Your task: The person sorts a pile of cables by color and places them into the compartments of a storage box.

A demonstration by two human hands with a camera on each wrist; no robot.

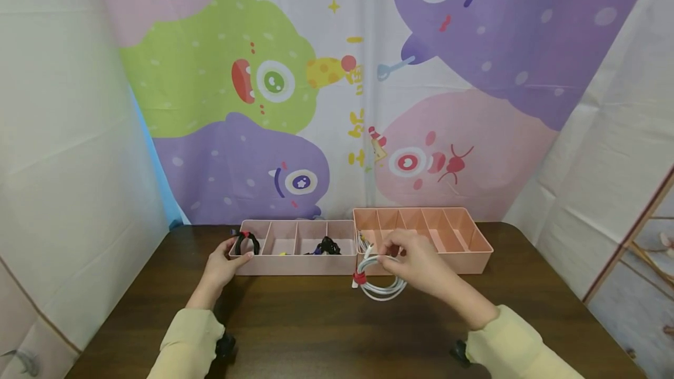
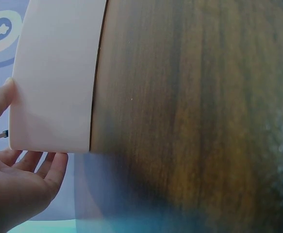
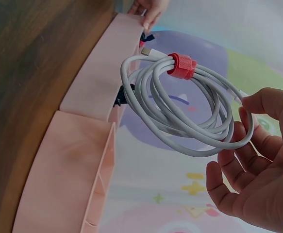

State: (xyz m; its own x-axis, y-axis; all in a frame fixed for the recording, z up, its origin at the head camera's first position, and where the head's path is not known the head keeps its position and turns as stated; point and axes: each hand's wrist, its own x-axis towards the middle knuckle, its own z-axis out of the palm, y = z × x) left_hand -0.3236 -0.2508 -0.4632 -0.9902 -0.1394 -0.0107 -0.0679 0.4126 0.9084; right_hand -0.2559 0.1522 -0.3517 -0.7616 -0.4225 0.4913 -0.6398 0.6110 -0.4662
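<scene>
My right hand (image 1: pixel 416 259) pinches a coiled white cable (image 3: pixel 181 108) between thumb and fingers. A red strap (image 3: pixel 182 66) binds the coil, and a metal plug sticks out beside it. The coil hangs in front of where two boxes meet. My left hand (image 1: pixel 217 266) holds the left end of the pale pink divided box (image 1: pixel 302 265), its thumb on the front rim and its fingers at the end wall. Inside that box's leftmost compartment stands a black cable coil (image 1: pixel 256 244) with a red tie.
To the right, a peach divided box (image 1: pixel 463 263) adjoins the pale one; its leftmost compartment holds a light cable (image 1: pixel 362 241). A dark bundle (image 1: pixel 329 245) lies in the pale box. Both stand on a dark wooden table (image 1: pixel 316 332) before a cartoon-print curtain (image 1: pixel 342 180).
</scene>
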